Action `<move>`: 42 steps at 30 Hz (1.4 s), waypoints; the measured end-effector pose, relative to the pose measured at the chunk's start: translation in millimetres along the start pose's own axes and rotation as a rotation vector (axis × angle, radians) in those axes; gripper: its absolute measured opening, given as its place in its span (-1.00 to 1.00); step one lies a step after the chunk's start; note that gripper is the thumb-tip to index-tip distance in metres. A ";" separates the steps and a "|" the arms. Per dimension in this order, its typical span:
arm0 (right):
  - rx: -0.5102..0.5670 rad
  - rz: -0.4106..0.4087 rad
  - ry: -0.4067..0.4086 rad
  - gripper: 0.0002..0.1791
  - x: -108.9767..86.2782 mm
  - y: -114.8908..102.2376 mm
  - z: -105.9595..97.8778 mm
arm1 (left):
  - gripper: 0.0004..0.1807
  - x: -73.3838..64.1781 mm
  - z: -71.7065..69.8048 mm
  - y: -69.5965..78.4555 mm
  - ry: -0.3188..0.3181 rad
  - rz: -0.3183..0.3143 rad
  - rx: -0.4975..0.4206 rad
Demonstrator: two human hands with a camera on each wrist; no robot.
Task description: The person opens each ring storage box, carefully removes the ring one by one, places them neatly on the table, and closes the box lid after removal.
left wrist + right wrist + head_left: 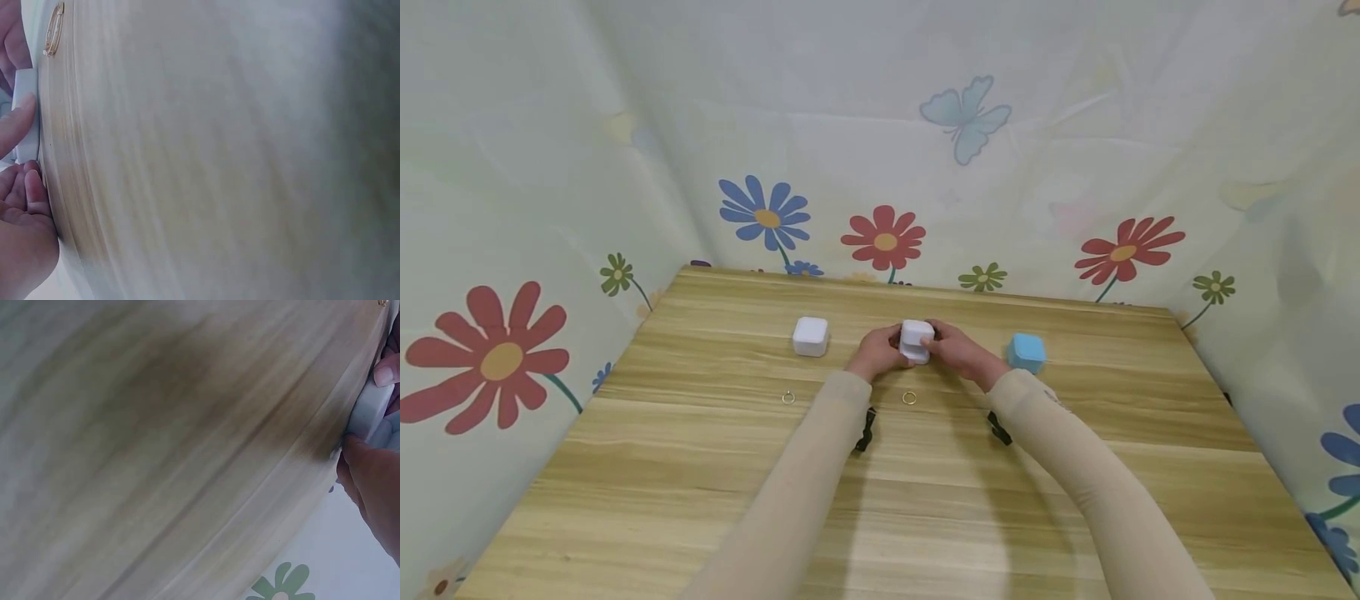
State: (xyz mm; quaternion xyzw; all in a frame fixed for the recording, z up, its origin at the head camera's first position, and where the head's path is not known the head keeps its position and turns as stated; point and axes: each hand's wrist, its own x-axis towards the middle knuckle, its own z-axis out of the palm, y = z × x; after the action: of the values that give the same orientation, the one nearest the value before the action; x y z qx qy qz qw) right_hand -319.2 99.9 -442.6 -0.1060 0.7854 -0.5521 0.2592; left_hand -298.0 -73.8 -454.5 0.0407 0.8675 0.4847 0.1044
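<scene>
1. Head: left hand (880, 353) and right hand (958, 348) both gripped the middle white box (916, 331), its lid partly raised, near the middle of the table's (925, 517) far edge. Second white box (810, 336), closed, sat toward the far left corner; blue box (1026, 352) toward the far right corner. One ring (909, 398) lay on the near-edge side of the middle white box, other ring (788, 398) toward the left edge.
2. Left wrist: left hand's fingers were curled beside the box; a ring lay near.
3. Right wrist: right hand held the box's side, a thumb pressed its front; flowered cloth (319, 550) showed past the table edge.
</scene>
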 end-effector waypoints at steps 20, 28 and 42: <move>-0.120 -0.018 0.019 -0.40 -2.1 6.8 2.3 | -0.16 1.0 0.7 0.0 -0.004 -0.007 0.026; -0.154 -0.040 0.040 -0.43 -2.1 5.3 4.3 | -0.16 5.5 1.6 -4.3 -0.008 -0.002 0.034; -0.154 -0.073 0.066 -0.43 -3.3 4.9 7.4 | -0.15 4.1 0.1 -3.3 -0.013 -0.005 0.059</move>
State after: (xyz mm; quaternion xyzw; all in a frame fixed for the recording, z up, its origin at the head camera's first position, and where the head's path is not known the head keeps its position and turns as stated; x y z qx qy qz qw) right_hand -312.0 97.2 -448.1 -0.1361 0.8291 -0.5024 0.2040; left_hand -301.9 -74.7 -458.0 0.0450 0.8809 0.4582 0.1102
